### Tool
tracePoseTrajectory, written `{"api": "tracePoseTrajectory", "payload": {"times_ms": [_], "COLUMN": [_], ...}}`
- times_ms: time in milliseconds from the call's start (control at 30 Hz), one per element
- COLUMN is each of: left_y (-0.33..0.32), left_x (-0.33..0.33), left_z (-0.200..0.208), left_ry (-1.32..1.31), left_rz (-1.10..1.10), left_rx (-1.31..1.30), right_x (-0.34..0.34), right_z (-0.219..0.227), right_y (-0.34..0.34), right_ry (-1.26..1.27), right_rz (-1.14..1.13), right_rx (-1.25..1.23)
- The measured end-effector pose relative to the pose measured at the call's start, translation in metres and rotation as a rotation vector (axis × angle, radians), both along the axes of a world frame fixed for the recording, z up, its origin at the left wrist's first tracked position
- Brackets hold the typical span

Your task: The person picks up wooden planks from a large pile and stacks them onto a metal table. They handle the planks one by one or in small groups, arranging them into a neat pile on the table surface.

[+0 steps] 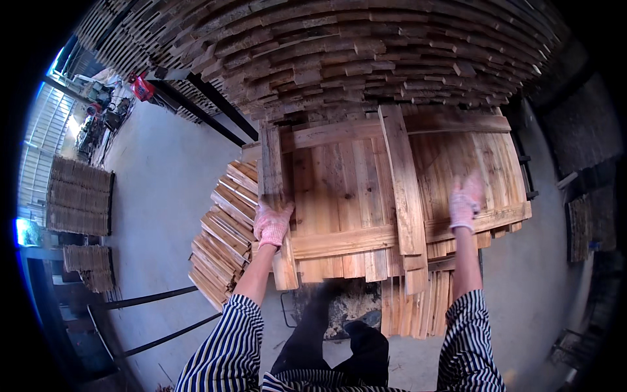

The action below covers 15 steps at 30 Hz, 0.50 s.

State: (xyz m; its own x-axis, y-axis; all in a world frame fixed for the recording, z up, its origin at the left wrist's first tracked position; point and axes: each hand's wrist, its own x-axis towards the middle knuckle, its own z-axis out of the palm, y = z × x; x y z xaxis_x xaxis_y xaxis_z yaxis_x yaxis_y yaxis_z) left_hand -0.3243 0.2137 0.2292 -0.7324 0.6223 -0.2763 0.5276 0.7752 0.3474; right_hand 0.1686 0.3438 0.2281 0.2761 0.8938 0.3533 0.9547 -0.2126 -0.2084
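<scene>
A wide panel of pale wooden boards (336, 186) lies before me, with long rails across its far and near sides. My left hand (273, 224), in a pinkish knit glove, is closed around the near part of a wooden plank (269, 163) at the panel's left. Another plank (401, 189) lies lengthwise over the middle of the panel. Over the right half, close to the near rail (499, 215), is my gloved right hand (466, 201). Its fingers are smeared by motion, and I cannot make out anything in them.
A tall stack of rough boards (366, 49) rises just beyond the panel. Loose wood pieces are piled at the left (222, 242) and below right (418, 307). Dark metal bars (157, 297) cross at lower left. Bundled board stacks (80, 196) stand farther left.
</scene>
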Motion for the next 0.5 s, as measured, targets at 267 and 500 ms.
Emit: {"api": "tracePoseTrajectory", "payload": {"times_ms": [267,500], "left_y": [-0.002,-0.023], "left_x": [-0.066,-0.07], "left_z": [-0.002,-0.014], "left_ry": [-0.006,-0.013], "left_rz": [-0.074,-0.079], "left_rx": [0.117,0.176], "right_x": [-0.185,-0.199], "right_z": [0.062,0.063], "right_y": [-0.042,-0.034], "right_ry": [0.146,0.006], "right_rz": [0.246,0.112], "right_rx": [-0.663,-0.625]}}
